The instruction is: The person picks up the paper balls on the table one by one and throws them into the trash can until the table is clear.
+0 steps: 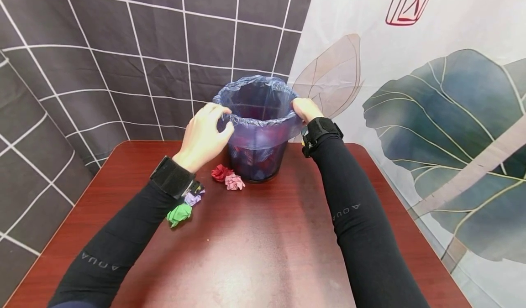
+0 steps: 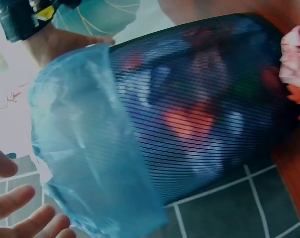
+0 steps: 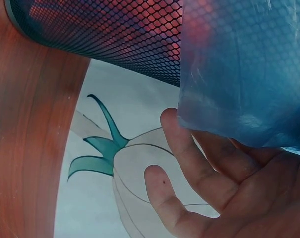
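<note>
A black mesh trash bin [image 1: 259,164] stands on the table, lined with a translucent blue trash bag [image 1: 263,134] folded down over its rim. Colored contents show through the mesh [image 2: 189,121]. My left hand [image 1: 205,132] is at the left of the rim, thumb and fingers spread apart. In the left wrist view, its fingers [image 2: 23,203] are beside the bag's edge. On the opposite side, my right hand [image 1: 306,109] holds the bag at the rim. Its fingers [image 3: 189,158] lie along the outside under the bag's edge, with the thumb hidden.
Red [image 1: 221,173] and pink [image 1: 234,182] crumpled paper balls lie at the bin's foot. Purple [image 1: 192,198] and green [image 1: 179,215] ones lie by my left forearm. The reddish-brown table [image 1: 246,253] meets a gridded dark cloth [image 1: 160,34] and a leaf-printed white cloth [image 1: 341,11] behind.
</note>
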The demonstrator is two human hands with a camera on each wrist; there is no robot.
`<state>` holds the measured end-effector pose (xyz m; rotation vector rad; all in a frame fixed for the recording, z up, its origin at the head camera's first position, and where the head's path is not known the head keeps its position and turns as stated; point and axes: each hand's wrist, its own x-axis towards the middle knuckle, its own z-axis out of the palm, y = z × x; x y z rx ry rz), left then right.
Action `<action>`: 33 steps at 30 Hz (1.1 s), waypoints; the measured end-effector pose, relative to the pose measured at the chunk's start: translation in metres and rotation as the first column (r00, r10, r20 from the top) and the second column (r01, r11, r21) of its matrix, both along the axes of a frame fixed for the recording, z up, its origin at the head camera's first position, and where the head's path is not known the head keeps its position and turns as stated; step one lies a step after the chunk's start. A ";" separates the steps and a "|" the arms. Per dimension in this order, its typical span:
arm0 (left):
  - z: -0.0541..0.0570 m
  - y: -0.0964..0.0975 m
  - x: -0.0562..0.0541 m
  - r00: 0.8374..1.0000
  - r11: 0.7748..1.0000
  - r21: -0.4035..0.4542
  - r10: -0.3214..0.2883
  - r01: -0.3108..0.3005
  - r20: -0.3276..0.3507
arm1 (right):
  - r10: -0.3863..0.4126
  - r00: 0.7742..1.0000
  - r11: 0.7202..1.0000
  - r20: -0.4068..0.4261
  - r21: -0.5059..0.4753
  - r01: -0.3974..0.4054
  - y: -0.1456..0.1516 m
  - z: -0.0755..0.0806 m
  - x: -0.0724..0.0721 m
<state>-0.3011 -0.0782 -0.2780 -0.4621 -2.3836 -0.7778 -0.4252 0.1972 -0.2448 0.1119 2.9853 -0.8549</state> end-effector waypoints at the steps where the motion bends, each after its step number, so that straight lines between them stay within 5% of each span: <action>1: -0.005 -0.003 0.003 1.000 1.000 -0.012 0.007 -0.006 0.018 | 0.002 1.000 1.000 -0.002 -0.007 -0.002 0.000 0.000 0.000; 6: -0.035 -0.027 0.013 0.983 0.992 -0.123 0.050 -0.029 0.176 | 0.029 0.999 1.000 -0.013 -0.006 -0.029 0.001 0.000 -0.002; 13: -0.076 -0.060 0.025 0.923 0.970 -0.241 0.094 -0.002 0.374 | 0.082 0.996 0.995 -0.025 0.056 -0.081 0.005 0.002 -0.001; 22: -0.116 -0.085 0.034 0.866 0.945 -0.316 0.086 0.086 0.493 | 0.149 0.988 0.980 -0.048 0.139 -0.141 0.005 -0.003 -0.003; 29: -0.132 -0.084 0.030 0.809 0.944 -0.308 0.089 0.118 0.581 | 0.154 0.987 0.972 -0.033 0.185 -0.146 0.005 0.000 -0.002; 33: -0.139 -0.081 0.028 0.816 0.942 -0.309 0.073 0.132 0.573 | 0.142 0.990 0.974 -0.009 0.182 -0.138 0.003 0.001 -0.002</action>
